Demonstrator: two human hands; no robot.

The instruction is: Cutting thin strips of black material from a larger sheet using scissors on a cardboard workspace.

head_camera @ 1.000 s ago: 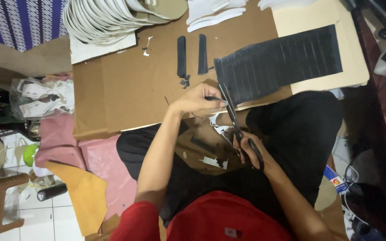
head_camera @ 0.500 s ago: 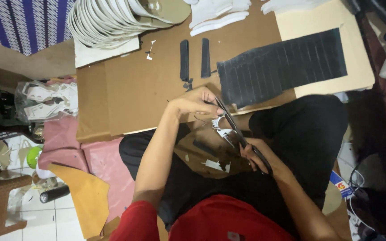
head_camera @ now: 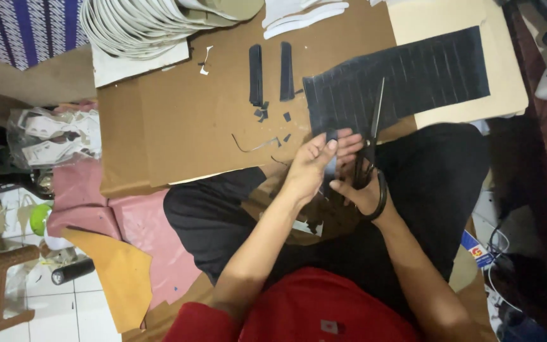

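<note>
A brown cardboard work board (head_camera: 185, 120) is filling the upper middle of the frame, lying over a pale board (head_camera: 476, 12) at the upper right, with white floor tiles (head_camera: 90, 310) showing at the lower left. A fanned stack of pale cut-out soles (head_camera: 140, 25) is sitting at the upper left edge of the cardboard. At the left, a clear plastic bag (head_camera: 52, 136) of white pieces is resting above pink sheets (head_camera: 140, 228) and a tan sheet (head_camera: 118, 278). At the lower right, a small white-and-blue package (head_camera: 476, 250) with a red label is lying beside cables.

A large black sheet (head_camera: 413, 79), scored with parallel lines, is stretching across the upper right, its lower left corner reaching the hands. Two narrow black strips (head_camera: 270, 73) are lying side by side just left of it, with small black offcuts (head_camera: 264, 114) below them.

The left hand (head_camera: 314, 168) is pinching the sheet's near edge, fingers closed on a thin strip of it. The right hand (head_camera: 359, 183) is closed through the handles of black scissors (head_camera: 371, 142), the blades pointing up over the sheet.
</note>
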